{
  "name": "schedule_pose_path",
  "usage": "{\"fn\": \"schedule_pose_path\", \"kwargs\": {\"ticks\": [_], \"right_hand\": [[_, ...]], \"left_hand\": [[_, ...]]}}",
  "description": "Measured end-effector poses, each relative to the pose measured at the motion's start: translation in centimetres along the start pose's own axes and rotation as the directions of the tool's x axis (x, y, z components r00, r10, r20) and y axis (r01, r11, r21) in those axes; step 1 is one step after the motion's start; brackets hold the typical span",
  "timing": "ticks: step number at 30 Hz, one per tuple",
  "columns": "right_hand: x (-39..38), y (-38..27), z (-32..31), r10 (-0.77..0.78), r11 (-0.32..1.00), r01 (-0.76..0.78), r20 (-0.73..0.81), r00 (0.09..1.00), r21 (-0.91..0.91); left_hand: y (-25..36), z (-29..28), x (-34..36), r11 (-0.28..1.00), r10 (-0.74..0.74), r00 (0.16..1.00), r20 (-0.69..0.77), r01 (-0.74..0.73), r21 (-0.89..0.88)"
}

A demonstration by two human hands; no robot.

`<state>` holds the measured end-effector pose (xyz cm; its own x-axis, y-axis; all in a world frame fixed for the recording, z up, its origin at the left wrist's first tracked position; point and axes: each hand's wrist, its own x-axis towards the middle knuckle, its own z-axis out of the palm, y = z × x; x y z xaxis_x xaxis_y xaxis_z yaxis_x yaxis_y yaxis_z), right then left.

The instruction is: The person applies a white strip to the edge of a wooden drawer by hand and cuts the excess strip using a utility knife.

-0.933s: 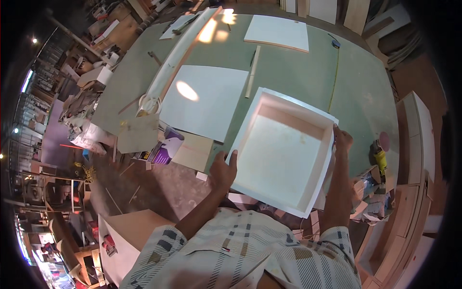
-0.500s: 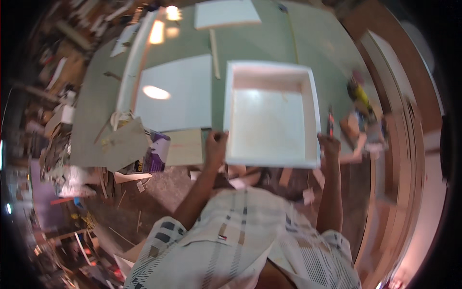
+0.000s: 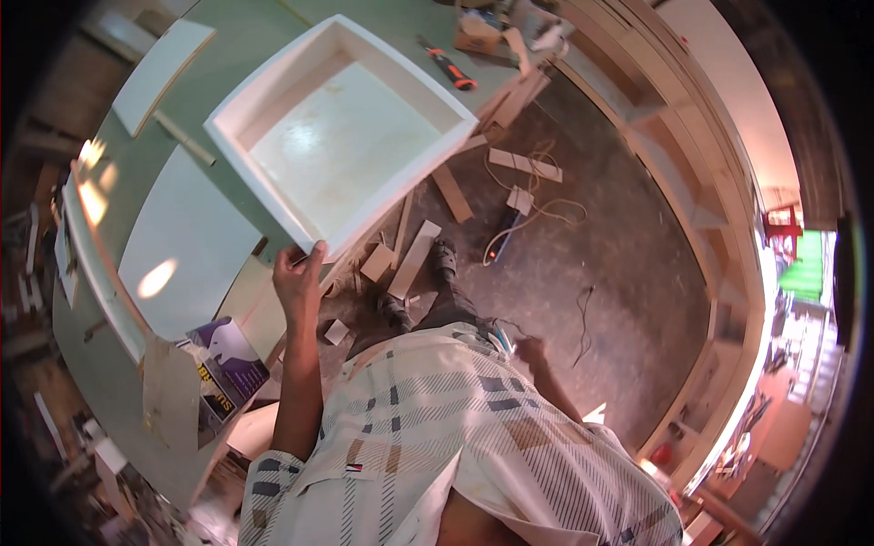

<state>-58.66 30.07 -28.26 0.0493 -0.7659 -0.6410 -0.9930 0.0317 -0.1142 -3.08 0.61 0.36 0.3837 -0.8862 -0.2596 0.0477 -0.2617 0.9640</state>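
A white, open-topped drawer box (image 3: 346, 136) sits tilted to the view over the near edge of the green worktable (image 3: 205, 77). At its near corner, my left hand (image 3: 300, 273) has closed on the rim, the thumb along the edge and the fingers curled. My right hand (image 3: 531, 353) hangs low beside my right hip, away from the box. Close to it, a thin blue-and-white thing (image 3: 503, 339) shows at the shirt's edge; its kind is unclear. The right fingers are small and partly hidden, so their hold cannot be made out.
An orange-and-black utility knife (image 3: 451, 71) lies right of the box. White panels (image 3: 187, 241) and a purple carton (image 3: 228, 359) are on the table's left. Wood offcuts (image 3: 416, 259), a power strip (image 3: 503, 237) and cords litter the floor. Long wooden shelving (image 3: 674, 155) stands at right.
My view has swung to the right. My right hand has let go of the box's right side and dropped to my hip; my left hand stays at its near left corner.
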Motion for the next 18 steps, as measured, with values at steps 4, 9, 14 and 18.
{"fn": "schedule_pose_path", "kwargs": {"ticks": [4, 9, 14, 18], "right_hand": [[-7.6, -3.8, 13.6, 0.150, 0.947, -0.212, 0.252, 0.956, 0.242], [-8.1, -0.7, 21.4, 0.026, 0.998, -0.030, 0.091, 0.996, 0.048], [-2.4, 1.2, 5.2, 0.167, 0.585, -0.031, -0.082, 0.983, 0.811], [-0.3, 5.3, -8.9, 0.337, -0.111, -0.108, 0.139, 0.931, 0.988]], "left_hand": [[0.1, -1.5, 0.5, 0.988, 0.058, 0.990, 0.126, -0.075, 0.135], [0.5, -3.5, 1.3, 0.987, -0.041, 0.983, 0.180, 0.012, 0.158], [2.9, -0.7, 0.9, 0.951, -0.117, 0.969, 0.216, 0.047, 0.305], [3.4, 0.8, -1.3, 0.943, -0.176, 0.983, 0.053, 0.153, 0.296]]}}
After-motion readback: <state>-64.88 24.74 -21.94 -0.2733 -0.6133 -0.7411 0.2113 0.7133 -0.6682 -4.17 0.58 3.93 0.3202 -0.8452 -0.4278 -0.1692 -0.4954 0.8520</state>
